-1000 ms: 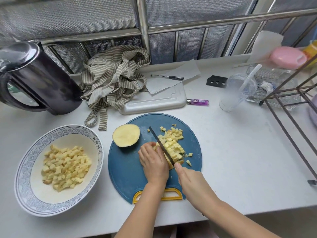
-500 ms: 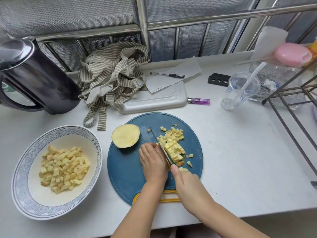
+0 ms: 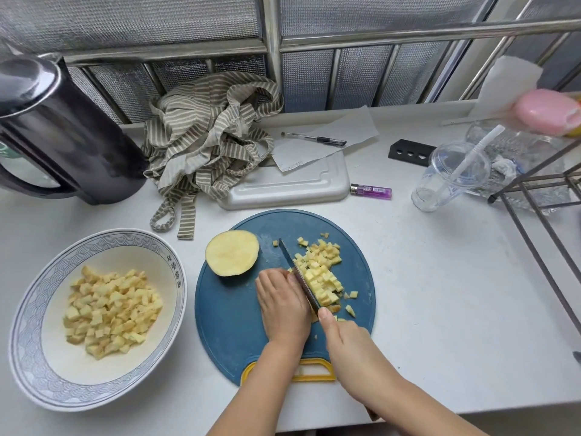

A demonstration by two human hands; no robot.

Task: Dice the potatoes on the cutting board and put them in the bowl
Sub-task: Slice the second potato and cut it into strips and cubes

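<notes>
On the cutting board [image 3: 232,325], the left hand [image 3: 284,305] curls over a hidden potato piece while the right hand [image 3: 345,344] grips the knife [image 3: 298,275] beside the diced cubes [image 3: 322,272]. Light, wet and likely slippery, they are best scooped into the bowl [image 3: 151,243] at left.

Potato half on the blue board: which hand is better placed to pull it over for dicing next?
Left, probably. The left hand sits nearest the potato half and carries no tool; the right hand grips the knife on the far side, beside the diced pile.
</notes>
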